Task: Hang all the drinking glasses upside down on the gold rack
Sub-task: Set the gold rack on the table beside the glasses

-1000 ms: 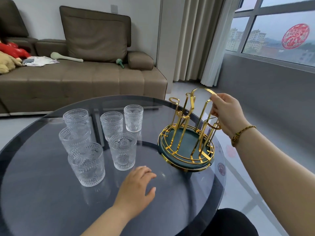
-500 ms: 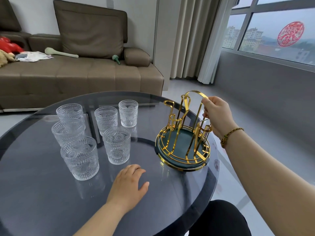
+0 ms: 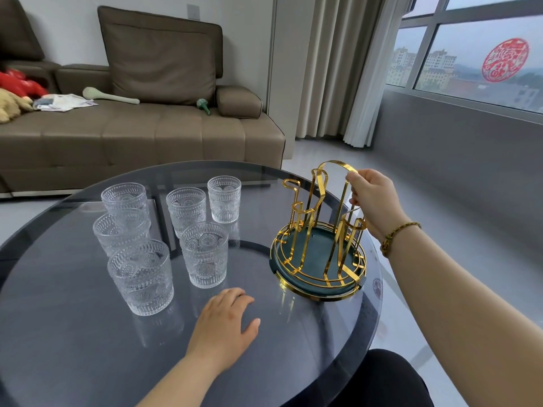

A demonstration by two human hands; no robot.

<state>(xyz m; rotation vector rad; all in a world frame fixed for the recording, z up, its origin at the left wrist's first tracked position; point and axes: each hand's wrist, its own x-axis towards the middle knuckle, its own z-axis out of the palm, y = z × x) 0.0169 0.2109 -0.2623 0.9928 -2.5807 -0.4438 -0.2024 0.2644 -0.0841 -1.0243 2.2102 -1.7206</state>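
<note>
A round table (image 3: 73, 348) of smoked grey glass fills the lower left of the frame, its smooth top mirroring what stands on it. Behind it, across the upper left, runs a brown leather sofa (image 3: 141, 133) with a plump back cushion; beige curtains (image 3: 338, 69) hang at upper centre, and a window (image 3: 476, 54) with a red round paper cutting (image 3: 505, 60) occupies the upper right above a grey wall.

Six clear drinking glasses (image 3: 204, 255) with embossed beaded and medallion patterns stand upright in a cluster at centre left on the table, all rims up. To their right, near the table's edge, sits the gold rack (image 3: 318, 227): bent flat metal strips rising as looped pegs and an arched handle from a round dark green tray ringed in gold wire. No glass hangs on it.

The right hand (image 3: 371, 201), a beaded bracelet (image 3: 396, 237) at the wrist, pinches the handle's right side with its fingers curled together. The left hand (image 3: 224, 324) lies flat, palm down on the table at lower centre, fingers loosely together, holding nothing.
</note>
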